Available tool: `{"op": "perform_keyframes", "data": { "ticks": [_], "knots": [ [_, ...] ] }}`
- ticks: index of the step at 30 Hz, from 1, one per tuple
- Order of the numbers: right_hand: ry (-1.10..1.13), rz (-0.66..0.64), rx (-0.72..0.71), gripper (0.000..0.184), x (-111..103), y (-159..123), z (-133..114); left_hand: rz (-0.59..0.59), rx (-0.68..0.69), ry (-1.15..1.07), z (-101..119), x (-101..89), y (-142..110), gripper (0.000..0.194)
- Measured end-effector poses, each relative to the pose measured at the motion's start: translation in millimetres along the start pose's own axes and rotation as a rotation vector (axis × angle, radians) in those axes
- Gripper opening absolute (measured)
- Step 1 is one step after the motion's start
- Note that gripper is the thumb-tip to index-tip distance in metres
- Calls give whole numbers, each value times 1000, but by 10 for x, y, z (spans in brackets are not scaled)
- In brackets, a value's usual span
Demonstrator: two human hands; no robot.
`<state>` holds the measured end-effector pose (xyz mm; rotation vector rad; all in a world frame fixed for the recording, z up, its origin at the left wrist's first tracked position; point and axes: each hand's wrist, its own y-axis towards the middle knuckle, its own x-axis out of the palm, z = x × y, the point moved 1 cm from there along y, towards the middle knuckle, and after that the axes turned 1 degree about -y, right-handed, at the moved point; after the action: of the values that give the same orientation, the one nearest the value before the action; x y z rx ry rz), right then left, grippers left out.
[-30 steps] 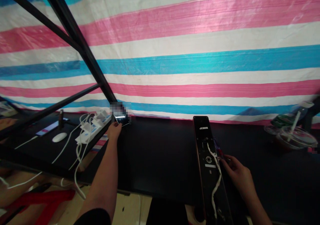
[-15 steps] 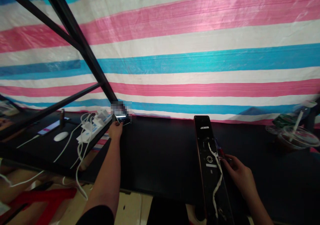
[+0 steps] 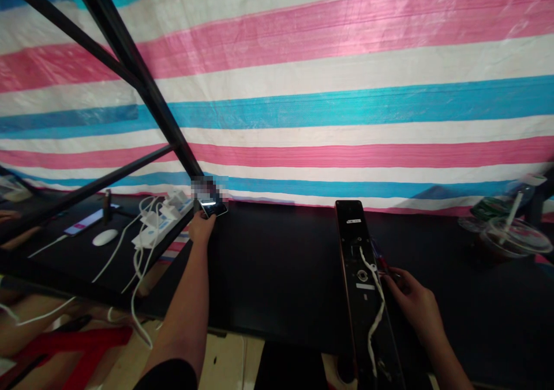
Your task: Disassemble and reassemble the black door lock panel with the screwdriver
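Plainly, the chief hazard lies at four o'clock from mid-view: the long black panel (image 3: 357,309) appears to run past the near edge of the table (image 3: 277,274), so pressure on that end could tip it. Its white cable (image 3: 378,316) lies along the face; a snagging finger could strain it. Your right hand (image 3: 415,300) sits just beside the panel, fingers pinched, apparently closed on a slim red-and-blue item (image 3: 382,263) too dark to identify; a slip could scratch the panel. Between eight and nine o'clock, your left hand (image 3: 201,227) grips a tilted phone (image 3: 214,208) at its near corner; so narrow a hold could let it drop. Materials: panel smooth, rigid, round-cornered; cable soft-looking, wrinkled; phone flat, glossy, its far part obscured. At three o'clock, a clear plastic cup (image 3: 511,243) could spill if knocked.
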<state>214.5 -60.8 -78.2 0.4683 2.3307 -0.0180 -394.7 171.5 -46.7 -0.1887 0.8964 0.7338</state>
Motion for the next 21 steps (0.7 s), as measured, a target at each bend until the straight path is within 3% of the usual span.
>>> {"op": "perform_keyframes", "data": {
  "ticks": [6, 14, 21],
  "knots": [
    [0, -1, 2, 57, 9, 9, 26, 6, -54, -11, 36, -12, -10, 37],
    [12, -6, 18, 60, 2, -1, -18, 18, -121, -46, 66, -66, 85, 37],
    [8, -1, 2, 59, 4, -7, -17, 29, -87, -76, 54, -95, 119, 41]
  ]
}}
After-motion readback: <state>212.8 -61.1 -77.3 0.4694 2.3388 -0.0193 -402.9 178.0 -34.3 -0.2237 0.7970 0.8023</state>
